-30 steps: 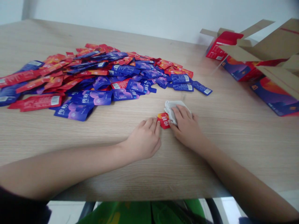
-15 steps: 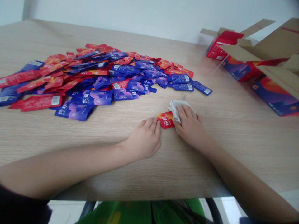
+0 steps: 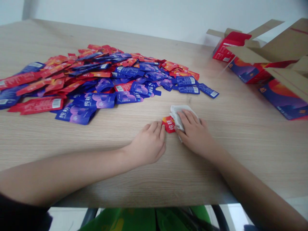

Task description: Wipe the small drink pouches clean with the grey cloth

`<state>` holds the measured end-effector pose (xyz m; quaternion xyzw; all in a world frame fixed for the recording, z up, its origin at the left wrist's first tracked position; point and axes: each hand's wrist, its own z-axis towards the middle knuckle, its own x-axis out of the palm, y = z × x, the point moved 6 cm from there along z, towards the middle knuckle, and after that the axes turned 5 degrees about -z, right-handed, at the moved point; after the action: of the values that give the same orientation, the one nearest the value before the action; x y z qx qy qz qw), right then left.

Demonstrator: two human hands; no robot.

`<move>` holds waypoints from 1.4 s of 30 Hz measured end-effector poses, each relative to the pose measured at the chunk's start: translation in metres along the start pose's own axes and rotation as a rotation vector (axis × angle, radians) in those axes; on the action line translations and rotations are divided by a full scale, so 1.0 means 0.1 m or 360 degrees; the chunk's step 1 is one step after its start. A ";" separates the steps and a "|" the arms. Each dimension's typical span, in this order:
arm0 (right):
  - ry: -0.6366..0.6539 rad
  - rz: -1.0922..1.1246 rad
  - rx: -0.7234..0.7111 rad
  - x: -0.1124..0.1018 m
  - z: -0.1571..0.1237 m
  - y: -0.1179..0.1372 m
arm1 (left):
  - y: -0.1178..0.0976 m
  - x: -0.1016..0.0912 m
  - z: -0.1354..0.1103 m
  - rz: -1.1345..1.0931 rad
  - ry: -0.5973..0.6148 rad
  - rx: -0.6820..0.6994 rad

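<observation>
A red and orange sachet (image 3: 168,124) with white lettering lies flat on the table between my hands. My left hand (image 3: 150,141) is closed, its fingertips pinching the sachet's left end. Under my right hand (image 3: 192,128) is a folded white cloth (image 3: 177,116), pressed down over the sachet's right part, which it hides. The fingers of that hand are bent over the cloth. Behind my hands a big heap of red sachets (image 3: 40,104) and blue-purple sachets (image 3: 78,114) spreads across the left and middle of the table.
Open cardboard boxes stand at the right: a small red box (image 3: 222,49) at the back, a blue and red box (image 3: 245,72), and another box (image 3: 284,99) nearer me. A pale wall (image 3: 144,19) rises behind the wooden table (image 3: 115,189).
My right hand has slid a little to the left with the cloth, covering more of the red sachet. My left hand stays where it was.
</observation>
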<state>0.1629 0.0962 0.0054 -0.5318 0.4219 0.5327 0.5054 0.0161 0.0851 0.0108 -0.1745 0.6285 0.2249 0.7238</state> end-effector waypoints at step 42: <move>-0.0074 0.0017 -0.0196 -0.01 0.02 0.25 | 0.00 0.00 0.01 -0.0006 -0.0036 0.0013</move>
<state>0.1383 0.0944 0.0039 -0.5471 0.3793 0.5725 0.4787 0.0170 0.0854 0.0111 -0.1702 0.6209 0.2230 0.7320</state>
